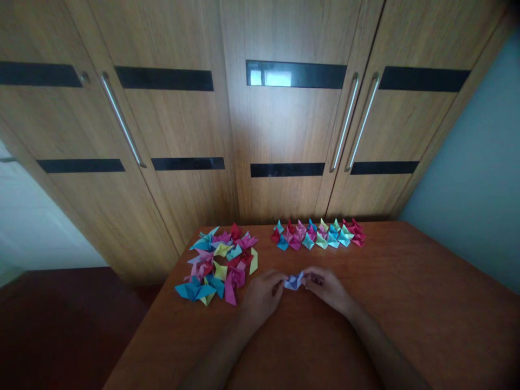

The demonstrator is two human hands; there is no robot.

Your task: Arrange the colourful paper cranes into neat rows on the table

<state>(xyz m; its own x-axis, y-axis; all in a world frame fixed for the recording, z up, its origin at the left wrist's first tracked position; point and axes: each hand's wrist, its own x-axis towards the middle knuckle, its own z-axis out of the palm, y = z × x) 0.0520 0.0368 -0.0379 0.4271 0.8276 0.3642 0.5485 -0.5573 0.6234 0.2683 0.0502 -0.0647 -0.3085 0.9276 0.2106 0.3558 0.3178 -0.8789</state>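
Fingertips of the left hand (263, 295) and right hand (328, 290) pinch opposite ends of a lilac folded-paper boat (293, 281), pointed at both sides, held between them over the wooden table (309, 341)! Left of the fingers, a loose multicoloured origami pile (220, 271); beyond them, neat rows of paper boats (315, 234).

Ahead of the hands, beyond the reddish-brown wooden table (320, 336), stands a wide wood-grain wardrobe (280, 124) with dark horizontal strips and long metal handles. Right of the hands is a blue-grey wall (471, 179); far left, dark reddish floor (77, 325). Light is dim.
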